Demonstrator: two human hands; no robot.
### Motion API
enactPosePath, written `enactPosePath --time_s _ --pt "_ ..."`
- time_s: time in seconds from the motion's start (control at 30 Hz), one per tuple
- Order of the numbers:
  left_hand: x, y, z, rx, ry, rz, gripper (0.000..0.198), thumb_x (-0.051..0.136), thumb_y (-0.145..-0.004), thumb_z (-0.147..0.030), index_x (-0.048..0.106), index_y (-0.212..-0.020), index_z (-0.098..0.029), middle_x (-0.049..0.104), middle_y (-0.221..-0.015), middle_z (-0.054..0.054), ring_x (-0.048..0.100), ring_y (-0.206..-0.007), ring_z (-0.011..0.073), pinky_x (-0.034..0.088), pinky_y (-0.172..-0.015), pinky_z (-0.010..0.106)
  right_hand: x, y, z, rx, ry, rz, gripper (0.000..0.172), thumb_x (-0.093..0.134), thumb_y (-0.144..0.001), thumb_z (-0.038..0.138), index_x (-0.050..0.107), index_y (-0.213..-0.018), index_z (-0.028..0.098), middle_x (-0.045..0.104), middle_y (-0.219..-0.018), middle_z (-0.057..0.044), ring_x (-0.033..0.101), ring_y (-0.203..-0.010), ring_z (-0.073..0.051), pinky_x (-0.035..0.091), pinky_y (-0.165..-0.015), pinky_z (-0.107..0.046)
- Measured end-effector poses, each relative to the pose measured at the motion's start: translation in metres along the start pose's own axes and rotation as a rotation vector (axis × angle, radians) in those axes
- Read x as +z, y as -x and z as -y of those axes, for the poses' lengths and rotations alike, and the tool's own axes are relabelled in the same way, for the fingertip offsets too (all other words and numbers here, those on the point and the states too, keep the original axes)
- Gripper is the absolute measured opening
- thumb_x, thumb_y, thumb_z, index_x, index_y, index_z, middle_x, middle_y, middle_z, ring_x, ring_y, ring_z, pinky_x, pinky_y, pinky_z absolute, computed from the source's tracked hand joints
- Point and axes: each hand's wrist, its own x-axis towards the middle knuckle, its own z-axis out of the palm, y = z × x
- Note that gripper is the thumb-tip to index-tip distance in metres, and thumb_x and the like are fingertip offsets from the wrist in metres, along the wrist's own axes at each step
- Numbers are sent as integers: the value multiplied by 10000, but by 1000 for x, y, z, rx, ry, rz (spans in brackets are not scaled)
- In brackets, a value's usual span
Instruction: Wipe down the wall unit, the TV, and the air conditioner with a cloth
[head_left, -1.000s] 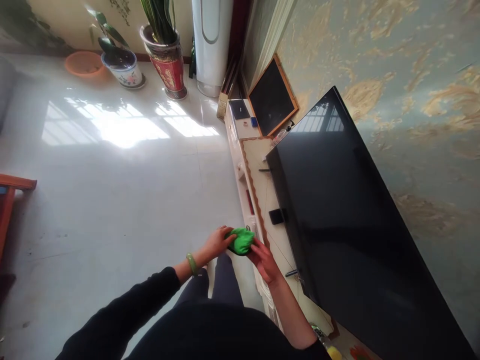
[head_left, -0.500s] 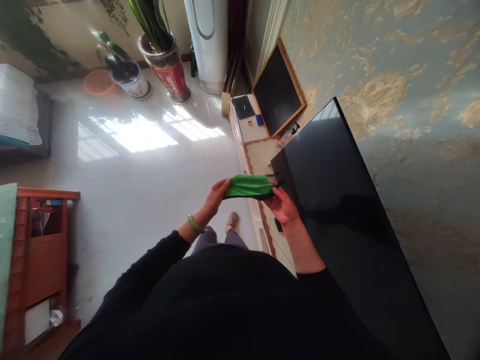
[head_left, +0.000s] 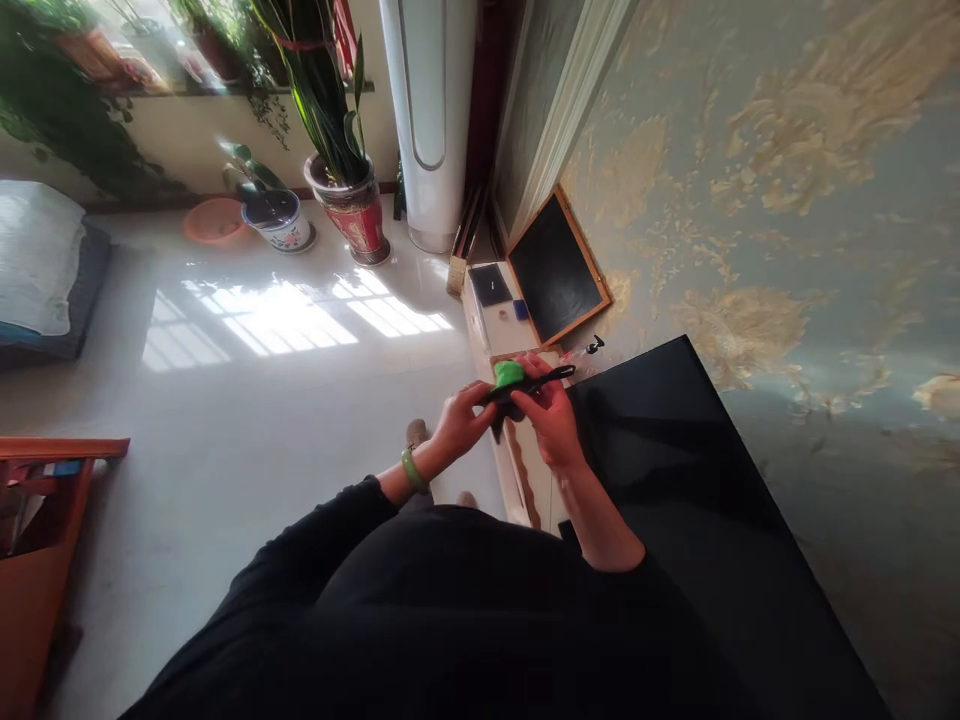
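Both my hands meet in front of me over the near end of a low TV cabinet [head_left: 501, 318]. My left hand [head_left: 461, 425], with a green bangle on its wrist, and my right hand [head_left: 553, 420] are closed on a green cloth [head_left: 508, 374], now bunched small and mostly in shadow, with a dark edge stretched between the fingers. The large black TV screen [head_left: 675, 470] stands just right of my right hand. My black sleeves and torso fill the lower part of the view.
A framed blackboard [head_left: 553, 268] leans on the wall at the cabinet's far end. A white tower air conditioner [head_left: 424, 110], potted plants [head_left: 351, 190] and an orange basin [head_left: 215, 218] stand by the far wall. A wooden table [head_left: 37, 540] is at left.
The cloth, stretched out flat between my hands half a second ago, is now gathered into a small bunch. My hands have drawn closer together. The view has tilted up toward the far wall.
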Motion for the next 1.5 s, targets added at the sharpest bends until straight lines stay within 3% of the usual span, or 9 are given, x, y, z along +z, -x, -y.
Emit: enactPosePath --time_s 0.23,0.4,0.6,0.83,1.03,1.17,1.3,1.4,1.5 --pt "-75 -87 23 -132 111 195 427 660 -868 -418 497 -559 -173 468 -525 -48 357 -531 70 237 -530 247 67 -80 -18 -95 377 -48 976 830 -763 447 421 -1627 253 474 -1683 -145 520 -1517 -330 392 -1304 -545" --pt "-141 -143 25 -221 334 291 623 681 -828 -733 561 -602 -165 498 -553 -25 439 -545 89 339 -522 241 98 -135 1 -187 201 -128 673 727 -836 352 537 -1477 272 533 -1643 -130 484 -1548 -244 507 -1194 -421" --pt "-193 -221 23 -267 562 88 508 728 -883 -655 652 -803 -158 602 -706 7 577 -693 122 478 -622 237 101 -196 45 -214 22 -268 501 722 -796 257 618 -1281 333 662 -1493 -37 576 -1440 -209 578 -1068 -347" --pt "-218 -291 33 -252 671 -164 363 761 -898 -483 616 -778 -173 544 -689 -30 485 -630 76 425 -573 194 88 -279 64 -442 266 -248 326 660 -862 213 669 -1177 301 666 -1463 -43 543 -1464 -220 515 -1175 -400" --pt "-229 -356 30 -229 526 -275 354 781 -832 -517 692 -857 -176 615 -739 -14 538 -673 101 443 -600 211 92 -372 70 -222 456 224 392 879 -780 452 775 -1115 277 616 -1511 -75 595 -1360 -299 486 -1186 -487" --pt "-237 -400 25 -222 403 -361 355 816 -797 -464 702 -996 -193 647 -737 -26 561 -673 116 453 -622 222 90 -443 74 -259 681 451 243 878 -754 350 811 -973 270 644 -1431 -93 610 -1335 -322 469 -1194 -527" --pt "-241 -431 27 -181 236 -408 500 691 -883 -437 634 -1339 -240 684 -766 -27 602 -702 143 479 -676 250 83 -507 77 -366 781 421 100 725 -831 249 808 -878 278 724 -1307 -86 643 -1249 -316 450 -1189 -573" --pt "-243 -445 32 -159 48 -377 373 616 -922 -420 733 -1216 -223 746 -972 33 651 -869 170 522 -795 288 83 -534 84 -398 723 389 149 686 -862 299 822 -924 297 769 -1206 -67 663 -1184 -310 464 -1159 -565" --pt "-244 -457 39 -140 -32 -342 377 808 -764 -321 768 -1125 -223 739 -1057 46 651 -932 199 545 -836 320 92 -542 95 -330 560 378 227 654 -911 376 826 -1051 331 798 -1096 -33 694 -1049 -279 520 -1070 -496"
